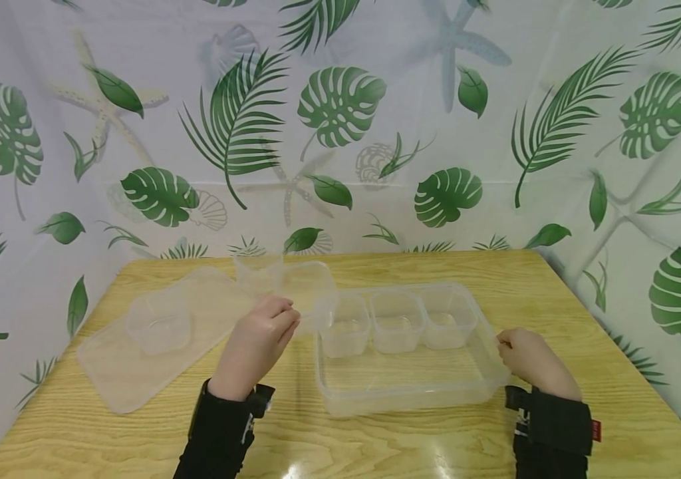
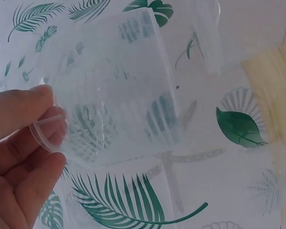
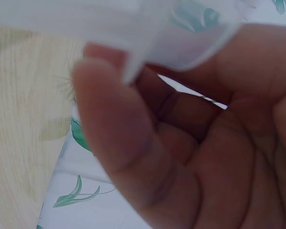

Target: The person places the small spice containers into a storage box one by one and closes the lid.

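A large clear plastic container (image 1: 412, 398) stands on the wooden table (image 1: 376, 439), with three small clear cups (image 1: 397, 321) in a row along its far side. My left hand (image 1: 285, 317) pinches the rim of another small clear cup (image 1: 310, 289) just left of the container. The left wrist view shows that cup (image 2: 114, 90) close up, its rim between my thumb and fingers (image 2: 19, 143). My right hand (image 1: 503, 346) grips the container's right rim; in the right wrist view my thumb (image 3: 114, 129) curls over that rim (image 3: 181, 43).
A flat clear lid (image 1: 119, 379) lies on the left of the table with one small cup (image 1: 157, 324) on it. Another clear cup (image 1: 259, 269) stands behind my left hand. A leaf-printed curtain (image 1: 340, 113) closes off the back and sides.
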`<state>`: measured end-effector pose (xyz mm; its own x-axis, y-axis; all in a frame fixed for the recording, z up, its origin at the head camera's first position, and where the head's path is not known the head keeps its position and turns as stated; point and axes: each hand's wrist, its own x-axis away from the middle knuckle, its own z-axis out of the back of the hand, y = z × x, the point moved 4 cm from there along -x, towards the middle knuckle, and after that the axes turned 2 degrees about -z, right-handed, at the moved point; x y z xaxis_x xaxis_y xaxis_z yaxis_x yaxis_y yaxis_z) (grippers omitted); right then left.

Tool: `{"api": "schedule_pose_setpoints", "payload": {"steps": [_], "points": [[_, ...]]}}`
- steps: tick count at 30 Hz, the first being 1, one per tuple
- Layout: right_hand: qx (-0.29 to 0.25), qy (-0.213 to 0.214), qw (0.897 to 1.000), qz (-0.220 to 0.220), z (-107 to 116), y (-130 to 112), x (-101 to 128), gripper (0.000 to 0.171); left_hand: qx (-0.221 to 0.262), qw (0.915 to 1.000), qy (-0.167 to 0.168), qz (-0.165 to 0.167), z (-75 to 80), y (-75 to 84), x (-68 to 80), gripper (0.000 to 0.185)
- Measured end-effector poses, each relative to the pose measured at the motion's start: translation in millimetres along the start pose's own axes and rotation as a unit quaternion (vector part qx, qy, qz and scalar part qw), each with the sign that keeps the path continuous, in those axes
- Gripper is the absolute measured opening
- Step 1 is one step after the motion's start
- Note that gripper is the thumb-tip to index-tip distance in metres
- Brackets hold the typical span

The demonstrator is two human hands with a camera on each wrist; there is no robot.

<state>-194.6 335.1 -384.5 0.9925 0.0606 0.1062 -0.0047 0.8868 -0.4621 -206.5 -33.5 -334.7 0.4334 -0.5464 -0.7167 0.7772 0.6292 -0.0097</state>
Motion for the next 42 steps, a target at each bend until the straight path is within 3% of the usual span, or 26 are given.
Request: {"api": "schedule_pose_setpoints", "payload": {"steps": [6, 16, 28, 42], "points": [[0.006, 0.006, 1.000, 0.012, 0.6, -0.2, 0.4, 0.026, 0.005, 0.9982, 0.002, -0.060, -9.2, 19.5, -5.7, 0.008], [0.001, 0.005, 1.000, 0.008, 0.6, -1.1, 0.0, 0.027, 0.015, 0.9940, -0.014, -0.107, -26.6, 40.9, -7.8, 0.010], [-0.002, 0.001, 1.000, 0.005, 0.8, 0.8, -0.4, 0.024, 0.020, 0.9919, -0.034, -0.120, -38.6, 52.4, -8.2, 0.009], [-0.008, 0.003, 1.000, 0.005, 0.5, 0.0, 0.4, 0.027, 0.021, 0.9907, -0.031, -0.131, -42.1, 60.0, -9.1, 0.008]]}}
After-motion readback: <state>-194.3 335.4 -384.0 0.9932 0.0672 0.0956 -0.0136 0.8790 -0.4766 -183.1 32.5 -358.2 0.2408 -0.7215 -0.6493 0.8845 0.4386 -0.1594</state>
